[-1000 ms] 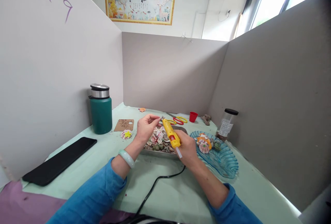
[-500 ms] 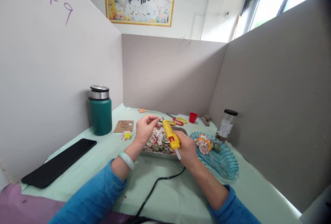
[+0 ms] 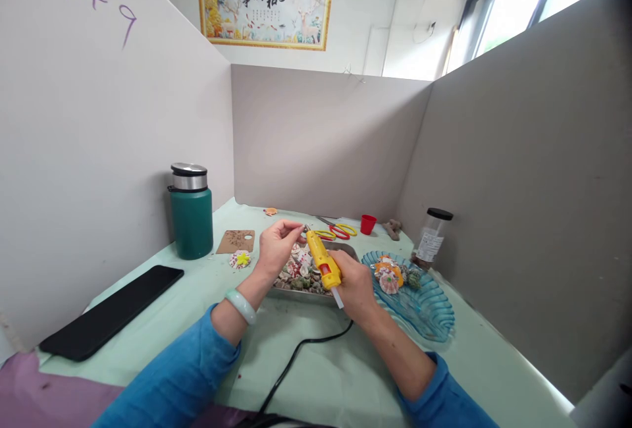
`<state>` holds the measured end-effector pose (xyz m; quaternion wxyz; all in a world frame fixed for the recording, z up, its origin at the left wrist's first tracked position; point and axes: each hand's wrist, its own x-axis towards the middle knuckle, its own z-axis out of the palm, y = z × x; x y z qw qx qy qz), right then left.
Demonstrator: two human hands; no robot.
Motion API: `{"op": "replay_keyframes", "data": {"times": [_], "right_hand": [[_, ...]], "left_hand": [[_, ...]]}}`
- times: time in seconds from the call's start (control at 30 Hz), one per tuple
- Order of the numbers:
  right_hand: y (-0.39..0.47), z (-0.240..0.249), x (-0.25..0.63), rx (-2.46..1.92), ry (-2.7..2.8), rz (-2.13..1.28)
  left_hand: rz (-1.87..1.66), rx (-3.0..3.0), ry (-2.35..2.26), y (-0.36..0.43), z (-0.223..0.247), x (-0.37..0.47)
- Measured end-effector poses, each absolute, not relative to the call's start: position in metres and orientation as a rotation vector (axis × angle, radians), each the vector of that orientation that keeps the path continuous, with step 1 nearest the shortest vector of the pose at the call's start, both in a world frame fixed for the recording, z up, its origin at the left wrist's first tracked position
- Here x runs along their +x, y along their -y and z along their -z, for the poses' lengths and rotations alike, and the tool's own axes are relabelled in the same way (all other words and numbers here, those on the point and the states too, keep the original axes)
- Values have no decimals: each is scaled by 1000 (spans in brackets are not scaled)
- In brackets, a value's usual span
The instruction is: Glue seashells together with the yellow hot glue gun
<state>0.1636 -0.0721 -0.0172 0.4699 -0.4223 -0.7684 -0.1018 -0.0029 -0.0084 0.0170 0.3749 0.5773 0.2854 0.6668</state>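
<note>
My right hand [image 3: 353, 281] is closed round a yellow hot glue gun [image 3: 322, 261], a clear glue stick [image 3: 337, 297] poking out of its back end. The gun's nozzle points up and left, right at the fingertips of my left hand [image 3: 277, 244]. Those fingers are pinched together; whatever they hold is too small to make out. Below both hands lies a metal tray [image 3: 301, 295] filled with shells and small stones [image 3: 301, 273]. A black cord [image 3: 312, 341] runs from under my right hand toward the table's front edge.
To the right sit a blue shell-shaped dish [image 3: 429, 316] with decorated shells and a clear jar [image 3: 429, 243]. Scissors [image 3: 340, 230] and a red cup [image 3: 368, 224] stand behind the tray. At left are a green bottle [image 3: 191, 224], a brown card [image 3: 237, 241], a starfish-topped shell [image 3: 240, 259] and a black slab [image 3: 113, 313].
The glue gun has shifted slightly left, bringing its nozzle up to my left fingertips. My left hand has stayed nearly still in its pinch.
</note>
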Motion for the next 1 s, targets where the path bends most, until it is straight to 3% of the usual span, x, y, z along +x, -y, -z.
{"op": "replay_keyframes", "data": {"times": [1.0], "right_hand": [[74, 15, 164, -1036, 1863, 249]], "left_hand": [[-1709, 1454, -757, 13, -20, -2]]}}
